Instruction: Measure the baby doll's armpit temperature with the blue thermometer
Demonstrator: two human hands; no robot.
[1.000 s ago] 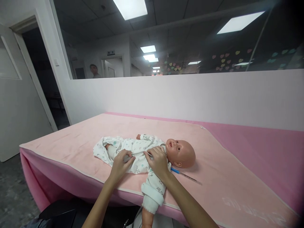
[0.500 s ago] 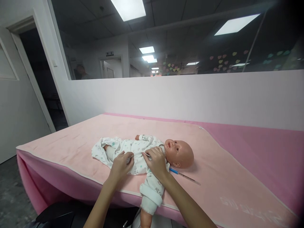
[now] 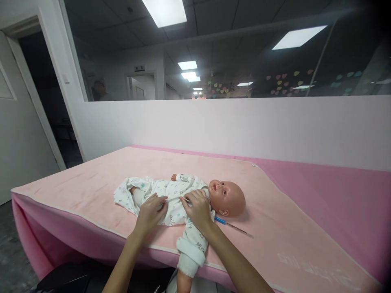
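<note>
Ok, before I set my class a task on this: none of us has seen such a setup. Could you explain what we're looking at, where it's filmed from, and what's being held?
There is no machine: these are a person's two bare hands, seen by a camera worn on that person's head, looking forward and down.

On a surface covered in pale pink cloth lies a baby doll in patterned white clothes. One of its arms hangs over the near edge. A slim stick with a blue end lies beside its head.

The right hand appears to pinch a thin white strip at the doll's front. The left hand is at the strip's other end; whether its fingers grip it is hard to tell.
</note>
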